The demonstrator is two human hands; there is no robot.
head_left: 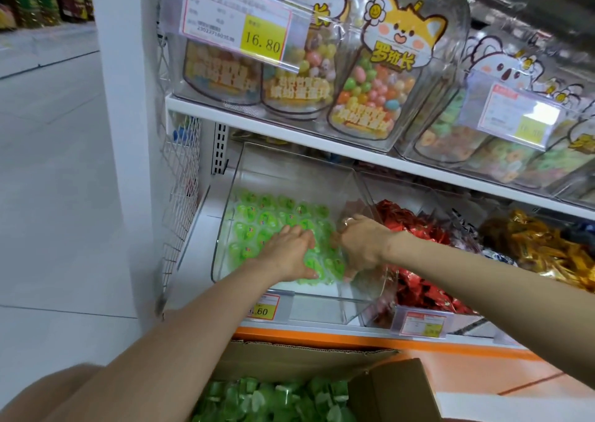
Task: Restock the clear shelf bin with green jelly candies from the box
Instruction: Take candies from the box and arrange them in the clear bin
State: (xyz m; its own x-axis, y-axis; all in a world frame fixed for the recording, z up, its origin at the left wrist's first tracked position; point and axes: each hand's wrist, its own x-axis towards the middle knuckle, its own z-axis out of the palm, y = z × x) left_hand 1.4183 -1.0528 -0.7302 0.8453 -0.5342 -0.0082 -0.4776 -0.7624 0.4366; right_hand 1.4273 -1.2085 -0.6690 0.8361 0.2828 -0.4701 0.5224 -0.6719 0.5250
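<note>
The clear shelf bin [231, 176] sits on the lower shelf with green jelly candies [257, 222] spread over its floor. My left hand [286, 251] lies flat on the candies near the bin's middle, fingers straight and pointing right. My right hand [360, 244] is at the bin's right wall, knuckles up. Its fingers curl down around a few green candies, and its fingertips are sunk among them. Below the shelf, the open cardboard box [306, 355] holds many more green jelly candies [273, 399].
A neighbouring clear bin of red-wrapped candies [415, 225] touches the right side, with gold-wrapped candies [541, 244] beyond it. The upper shelf [289, 131] carries jars of coloured sweets. A white wire grid [180, 202] and a pillar stand at the left, and a price tag [264, 307] hangs at the front.
</note>
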